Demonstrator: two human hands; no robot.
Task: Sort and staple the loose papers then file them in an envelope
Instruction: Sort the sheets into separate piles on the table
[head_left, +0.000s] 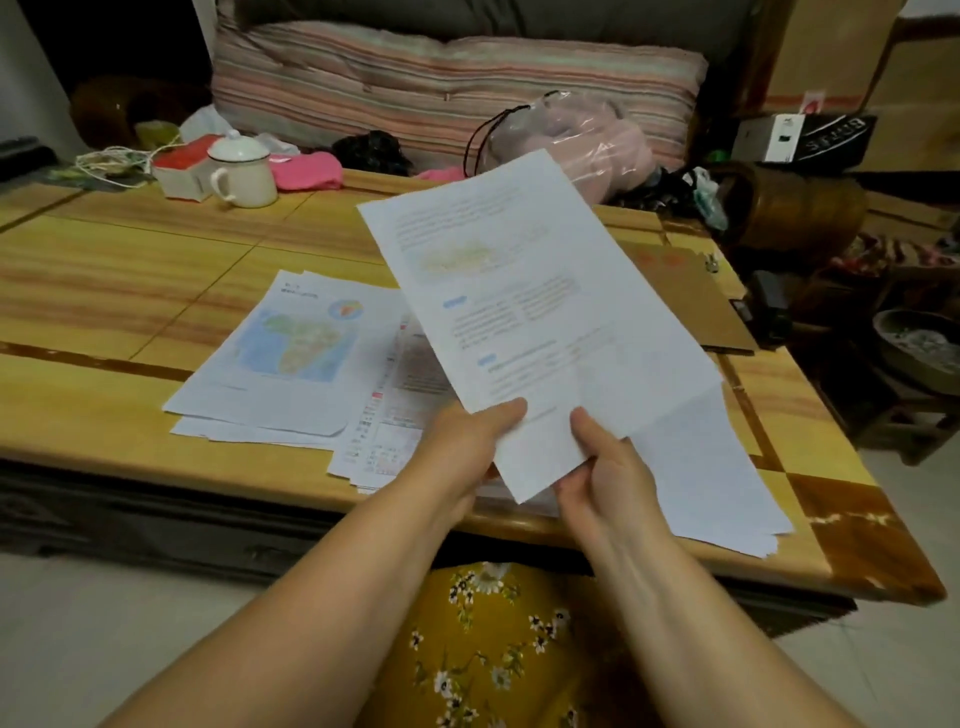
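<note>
Right across the room runs a low wooden table with yellow and reddish grain, and behind it lies a striped cushion. On the table's near side sits a spread of loose papers; the top sheet shows a coloured map, its small print too blurred to read. A second pile of white sheets lies at the near right edge, and a brown envelope rests flat toward the far right, bearing faint red marks I cannot make out. Raised above all this is a printed sheet, tilted, with blue headings and pale text that will not resolve into words. The left hand grips its lower edge, thumb on top, while the right hand pinches the bottom corner beside it. Farther back stand a white lidded mug, a pink cloth just beside it, and a dark box off to the right with unreadable white lettering.
</note>
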